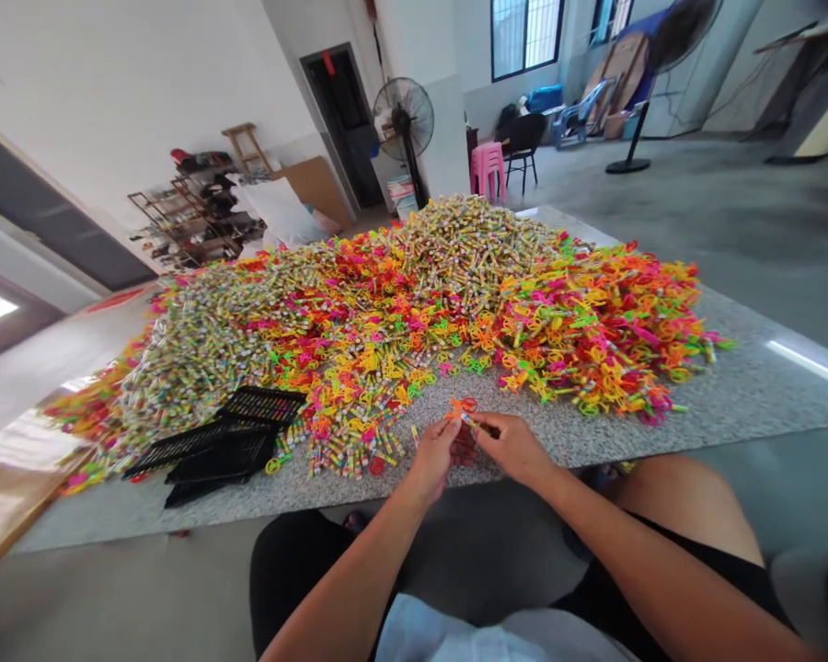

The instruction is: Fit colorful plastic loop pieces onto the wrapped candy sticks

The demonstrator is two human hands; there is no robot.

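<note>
Right of the black trays [231, 441], over the desk [765, 377], the left hand's [436, 460] fingers pinch an orange piece [455, 406]. The right hand's [521, 449] fingers are closed on a short tube [467, 419], its long axis slanting, pale end toward the orange piece.

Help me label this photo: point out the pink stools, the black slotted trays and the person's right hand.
Pink stools [488, 161]: head view, upper part of the stack.
Black slotted trays [222, 457]: head view, front tray's surface.
Right hand [519, 449]: head view, back of the hand.
</note>
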